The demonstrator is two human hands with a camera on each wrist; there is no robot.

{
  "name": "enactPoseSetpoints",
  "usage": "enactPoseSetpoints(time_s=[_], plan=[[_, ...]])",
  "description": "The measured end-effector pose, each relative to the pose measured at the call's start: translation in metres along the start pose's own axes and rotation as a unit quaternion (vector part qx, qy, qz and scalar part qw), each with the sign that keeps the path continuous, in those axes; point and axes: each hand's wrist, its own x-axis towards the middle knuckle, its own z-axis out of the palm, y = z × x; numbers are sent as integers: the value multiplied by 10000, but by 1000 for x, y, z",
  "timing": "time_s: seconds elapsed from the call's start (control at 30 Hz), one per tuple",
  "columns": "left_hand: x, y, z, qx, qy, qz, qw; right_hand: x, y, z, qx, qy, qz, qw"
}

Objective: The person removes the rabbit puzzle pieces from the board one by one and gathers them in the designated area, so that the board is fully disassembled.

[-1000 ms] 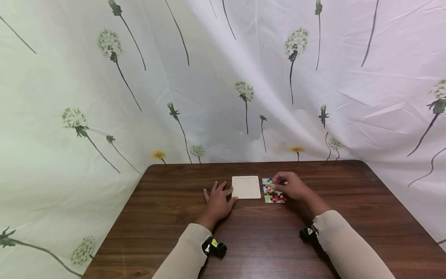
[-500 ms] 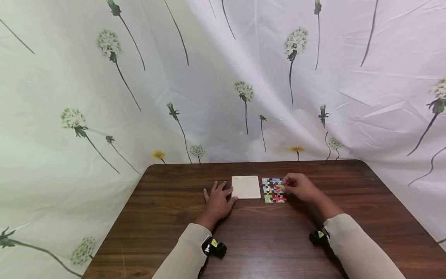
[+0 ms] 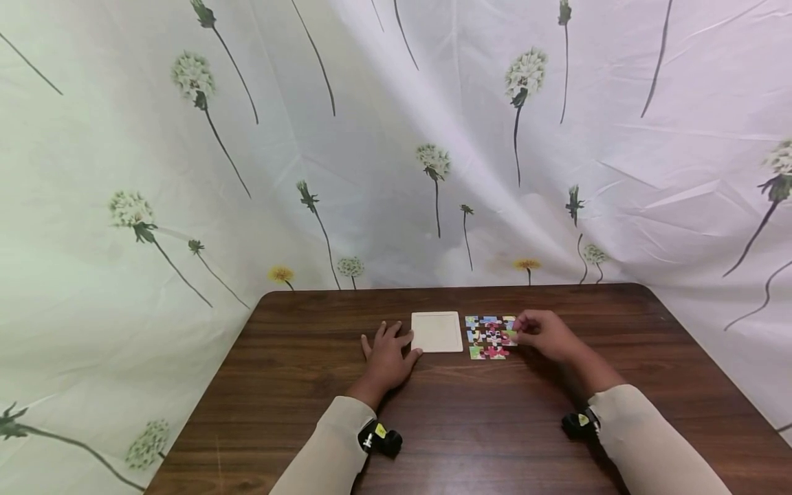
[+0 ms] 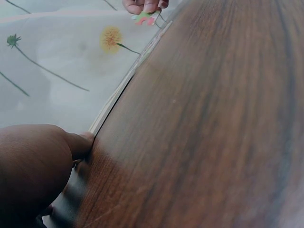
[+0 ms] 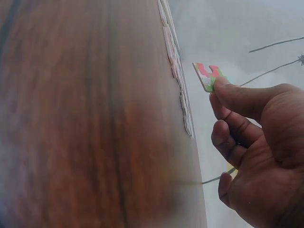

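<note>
My right hand (image 3: 546, 335) pinches a jigsaw puzzle piece (image 5: 207, 77) between thumb and fingertips. In the right wrist view this piece, green, red and white with a notch in its edge, is tilted and held off the table. Below and to the left of that hand, several colourful puzzle pieces (image 3: 489, 337) lie in rows. My left hand (image 3: 388, 356) rests on the table with its fingers spread. Its thumb and a fingertip touch the left side of a square, cream puzzle tray (image 3: 436, 333), which lies flat with nothing on it.
The dark wooden table (image 3: 433, 426) carries the tray and pieces near its far edge. Behind it hangs a white cloth (image 3: 383, 206) printed with dandelions. Black wrist cameras are strapped by both sleeves.
My right hand has moved to the right with the puzzle piece, from over the middle of the rows to their right side, uncovering more pieces. The left hand and tray stay put.
</note>
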Motion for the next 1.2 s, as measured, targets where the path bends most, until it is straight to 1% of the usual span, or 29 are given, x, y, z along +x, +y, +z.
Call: enactPoseSetpoints(time_s=[0.07,0.33,0.4,0.77,1.0,1.2], plan=[[0,0,0,-17,-20,-15,10000,-1,1,0,-41,-14,92,9999],[1,-1,0,-10,-31,-4,10000,-7,6,-4,-173,-152,139,9996],[1,0,0,-30,-33,-12,10000,-9,6,-4,-136,-178,225,9995],[2,-1,0,29,-48,-20,10000,-17,1,-6,176,-471,345,9981],[1,-1,1,32,-26,-10,10000,-19,3,-7,-103,-650,345,9972],[0,-1,1,4,29,25,10000,-18,5,-6,-304,-620,339,9970]])
